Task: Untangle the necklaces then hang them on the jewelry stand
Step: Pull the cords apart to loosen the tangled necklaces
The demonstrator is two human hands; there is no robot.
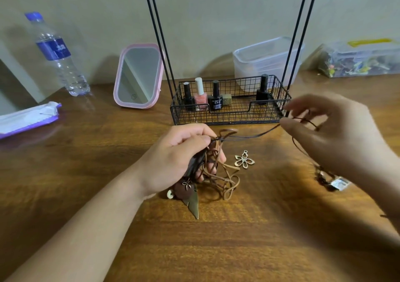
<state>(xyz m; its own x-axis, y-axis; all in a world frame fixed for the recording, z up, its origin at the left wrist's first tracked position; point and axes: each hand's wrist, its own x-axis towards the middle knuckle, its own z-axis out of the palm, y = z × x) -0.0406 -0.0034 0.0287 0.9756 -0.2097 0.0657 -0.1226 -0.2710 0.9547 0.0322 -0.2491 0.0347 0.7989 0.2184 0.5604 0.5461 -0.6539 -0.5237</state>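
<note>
A tangle of brown cord necklaces (225, 180) lies on the wooden table, with a brown ball pendant (182, 189), a metal leaf and a metal flower pendant (244, 161). My left hand (181, 158) grips the bundle of cords at the knot. My right hand (337, 134) pinches a dark cord (257, 135) stretched taut from that knot; a square pendant (341, 184) hangs below this hand. The black wire jewelry stand (279, 91) rises behind, its basket base holding nail polish bottles.
A pink mirror (138, 76) and a water bottle (58, 54) stand at back left, a purple-edged packet (28, 119) at the left edge. Clear plastic boxes (268, 61) sit behind the stand and at far right.
</note>
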